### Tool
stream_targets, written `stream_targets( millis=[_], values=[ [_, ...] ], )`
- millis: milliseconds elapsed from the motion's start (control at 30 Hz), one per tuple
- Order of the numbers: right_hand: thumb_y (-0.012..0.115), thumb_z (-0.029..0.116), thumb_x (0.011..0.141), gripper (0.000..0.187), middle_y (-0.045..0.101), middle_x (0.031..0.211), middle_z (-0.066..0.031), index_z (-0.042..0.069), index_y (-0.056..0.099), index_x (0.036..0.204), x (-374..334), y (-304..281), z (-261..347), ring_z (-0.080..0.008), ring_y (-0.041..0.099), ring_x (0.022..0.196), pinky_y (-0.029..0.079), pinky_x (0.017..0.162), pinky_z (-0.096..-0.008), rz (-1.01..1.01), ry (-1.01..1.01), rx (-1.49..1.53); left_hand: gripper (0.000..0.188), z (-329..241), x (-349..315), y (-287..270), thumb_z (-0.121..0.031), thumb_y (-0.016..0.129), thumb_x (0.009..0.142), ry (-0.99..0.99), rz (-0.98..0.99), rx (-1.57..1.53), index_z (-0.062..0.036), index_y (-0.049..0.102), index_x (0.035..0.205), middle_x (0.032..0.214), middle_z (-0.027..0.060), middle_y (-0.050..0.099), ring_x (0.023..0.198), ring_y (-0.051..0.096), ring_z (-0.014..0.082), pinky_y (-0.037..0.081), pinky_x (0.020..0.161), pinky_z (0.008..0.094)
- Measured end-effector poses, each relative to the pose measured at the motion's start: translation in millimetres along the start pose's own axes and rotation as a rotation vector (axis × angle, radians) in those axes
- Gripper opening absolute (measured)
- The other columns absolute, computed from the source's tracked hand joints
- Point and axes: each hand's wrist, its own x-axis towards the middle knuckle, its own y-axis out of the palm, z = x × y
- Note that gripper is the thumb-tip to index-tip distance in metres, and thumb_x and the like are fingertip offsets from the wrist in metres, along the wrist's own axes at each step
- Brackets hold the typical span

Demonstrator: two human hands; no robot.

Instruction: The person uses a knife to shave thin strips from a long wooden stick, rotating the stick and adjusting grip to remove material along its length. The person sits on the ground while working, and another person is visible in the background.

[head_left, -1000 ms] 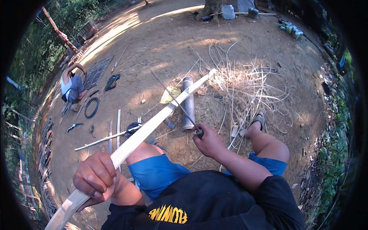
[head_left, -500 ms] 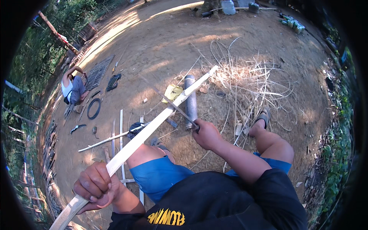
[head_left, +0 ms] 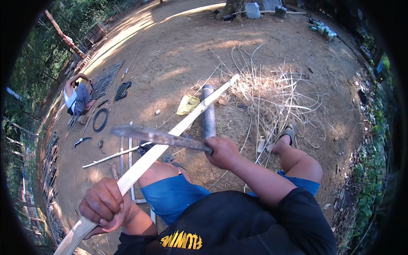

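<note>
My left hand (head_left: pixel 103 203) is wrapped round the lower part of a long pale wooden strip (head_left: pixel 146 162), which slants up and away to the right. The strip passes over a dark cylindrical post (head_left: pixel 208 117) near its far end. My right hand (head_left: pixel 222 153) grips the handle of a machete (head_left: pixel 163 138). Its broad blade points left and crosses above the strip; whether it touches the wood I cannot tell. A tangle of thin pale shavings (head_left: pixel 272 87) lies on the ground beyond the post and to the right.
A yellow leaf-like piece (head_left: pixel 187 105) lies left of the post. Further left are a black ring (head_left: pixel 100 120), a thin stick (head_left: pixel 112 159) and a person (head_left: pixel 78 95) crouching by a slatted panel (head_left: pixel 107 80). A clear jug (head_left: pixel 253 10) stands far off.
The machete has been drawn back toward me along the strip, and its blade has swung round to point more directly left. My left hand keeps its hold almost in place.
</note>
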Motion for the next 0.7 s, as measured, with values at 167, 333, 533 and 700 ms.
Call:
stream_targets(
  millis=[167, 333, 533, 700],
  values=[
    [0.054, 0.015, 0.082, 0.026, 0.066, 0.099, -0.0184, 0.008, 0.06, 0.106, 17.5, 2.5, -70.7, -0.0379, 0.062, 0.096, 0.049, 0.083, -0.0461, 0.026, 0.444, -0.101, 0.052, 3.9, -9.4, 0.0, -0.054, 0.07, 0.079, -0.066, 0.055, 0.006, -0.0172, 0.04, 0.059, 0.041, -0.0089, 0.035, 0.032, 0.032, 0.002, 0.029, 0.037, 0.0161],
    [0.055, 0.019, 0.082, 0.028, 0.065, 0.104, -0.0192, 0.008, 0.059, 0.108, 25.6, 3.2, -44.0, -0.0373, 0.06, 0.101, 0.047, 0.089, -0.0451, 0.007, 0.466, -0.02, 0.062, 0.2, -7.4, -7.2, -0.07, 0.066, 0.069, 0.013, -0.11, 0.061, -0.011, 0.052, 0.082, 0.058, -0.002, 0.048, 0.051, 0.045, 0.0077, 0.039, 0.058, 0.0247],
    [0.058, 0.022, 0.082, 0.036, 0.064, 0.107, -0.0197, 0.007, 0.057, 0.115, 36.6, 10.5, -27.6, -0.0374, 0.059, 0.104, 0.046, 0.091, -0.0446, 0.029, 0.549, 0.114, 0.085, 93.2, -22.4, -13.9, -0.088, 0.039, 0.069, 0.255, -0.598, 0.337, -0.0074, 0.052, 0.093, 0.062, 0.0055, 0.049, 0.055, 0.046, 0.016, 0.038, 0.06, 0.0301],
    [0.058, 0.021, 0.082, 0.033, 0.064, 0.102, -0.0214, 0.006, 0.057, 0.111, 26.5, 0.1, -11.5, -0.0397, 0.06, 0.099, 0.048, 0.085, -0.0473, 0.016, 0.484, 0.099, 0.076, 64.2, -4.6, -34.4, -0.085, 0.042, 0.071, 0.041, -0.157, 0.099, -0.0098, 0.046, 0.077, 0.051, -0.0004, 0.04, 0.043, 0.038, 0.0106, 0.034, 0.048, 0.0259]
  ],
)
